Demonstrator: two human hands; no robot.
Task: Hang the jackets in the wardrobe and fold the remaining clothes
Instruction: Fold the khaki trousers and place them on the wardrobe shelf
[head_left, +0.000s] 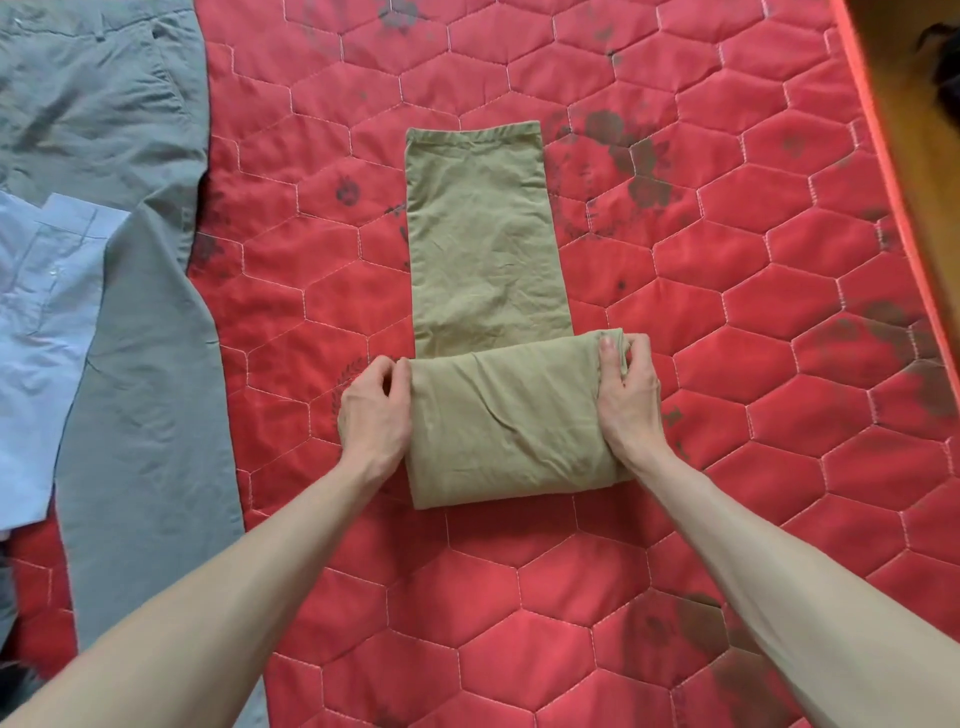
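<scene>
Head view: at the far left a light blue shirt (36, 332) lies over grey trousers (135, 322) on the red quilted mattress (727, 364). The left hand (374, 410) grips with curled fingers the left end of the khaki trousers (498, 364), the right hand (626, 395) pinches the right end. The near part is folded thick, one leg lies flat toward the far side.

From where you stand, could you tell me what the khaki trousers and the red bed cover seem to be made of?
Khaki trousers: likely woven cotton, matte, showing fine creases and a stitched hem. Red bed cover: quilted fabric, apparently padded, with a slight sheen, stitched in pale hexagons and printed with faded dark motifs; the fibre is unclear.
</scene>
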